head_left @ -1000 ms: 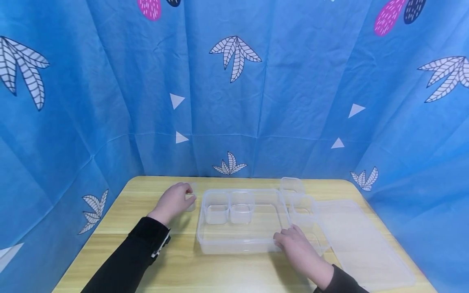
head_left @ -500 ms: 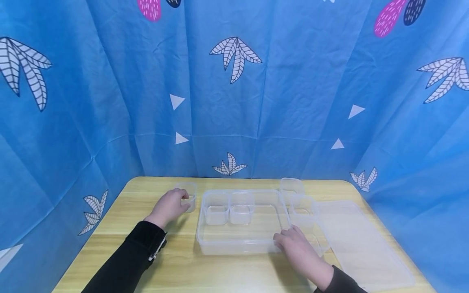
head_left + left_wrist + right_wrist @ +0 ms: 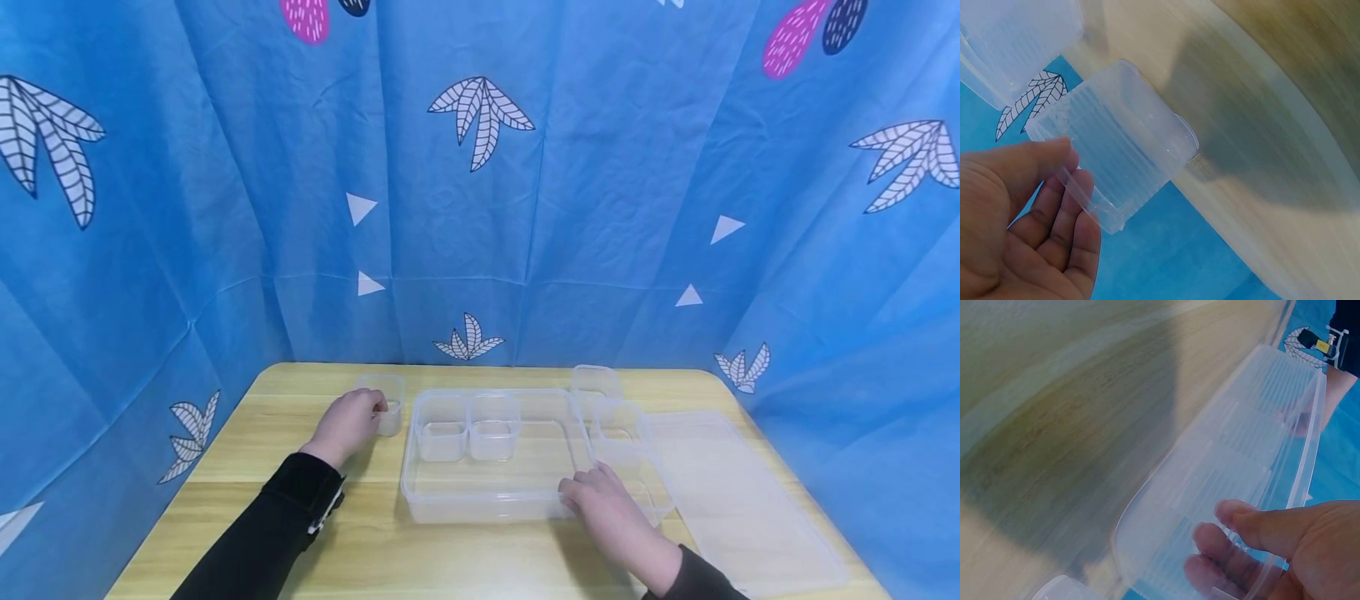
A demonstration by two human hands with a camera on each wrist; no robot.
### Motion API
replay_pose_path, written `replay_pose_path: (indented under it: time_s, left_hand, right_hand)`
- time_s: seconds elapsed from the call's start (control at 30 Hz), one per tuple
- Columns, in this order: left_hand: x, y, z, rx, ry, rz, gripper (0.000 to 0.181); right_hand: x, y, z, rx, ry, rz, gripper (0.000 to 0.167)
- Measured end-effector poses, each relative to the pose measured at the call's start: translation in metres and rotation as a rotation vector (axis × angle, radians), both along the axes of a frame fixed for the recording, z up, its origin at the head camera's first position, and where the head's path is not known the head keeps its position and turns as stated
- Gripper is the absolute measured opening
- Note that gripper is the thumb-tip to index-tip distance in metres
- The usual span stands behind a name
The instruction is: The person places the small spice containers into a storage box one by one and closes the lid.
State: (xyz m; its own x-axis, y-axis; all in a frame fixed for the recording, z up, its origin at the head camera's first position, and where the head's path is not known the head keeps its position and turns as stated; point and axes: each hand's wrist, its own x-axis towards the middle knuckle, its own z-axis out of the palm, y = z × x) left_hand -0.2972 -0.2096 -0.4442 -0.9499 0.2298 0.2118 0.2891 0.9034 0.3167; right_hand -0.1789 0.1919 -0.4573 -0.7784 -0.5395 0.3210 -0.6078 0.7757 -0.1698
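Observation:
At the left of the table my left hand [image 3: 345, 427] pinches the rim of a small clear plastic container [image 3: 1116, 144], its thumb on the outside of the wall. The container stands on the table, just left of a large clear plastic box [image 3: 487, 507]. My right hand [image 3: 611, 517] grips the rim of that box near its front right corner, and in the right wrist view its fingers [image 3: 1213, 540] curl over the edge. Two small containers, a left one [image 3: 442, 450] and a right one [image 3: 492, 450], sit side by side in the box's back left part.
Right of the box stand more small clear containers, one at the back [image 3: 597, 380] and one in front of it [image 3: 621, 423]. A flat translucent lid [image 3: 746, 508] lies on the right side of the wooden table [image 3: 465, 562]. A blue patterned curtain [image 3: 600, 208] surrounds the table.
My left hand has drawn back slightly to the left, so more of the small container shows. The right hand and the large box have stayed in place.

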Motion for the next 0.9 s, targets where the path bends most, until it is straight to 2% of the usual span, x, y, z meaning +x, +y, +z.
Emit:
replay_pose_path:
  time_s: [0.27,0.57,0.9]
  left_hand:
    - [0.003,0.000,0.003,-0.005,0.003,-0.005,0.014]
    - [0.007,-0.001,0.004,-0.006,-0.005,-0.008,0.012]
    - [0.011,-0.005,0.005,0.006,0.078,-0.053,0.011]
  right_hand:
    - [0.001,0.000,0.001,-0.006,-0.015,-0.004,0.007]
    - [0.001,0.000,0.000,-0.002,0.014,-0.006,0.007]
    - [0.000,0.000,-0.001,0.017,-0.009,-0.018,0.010]
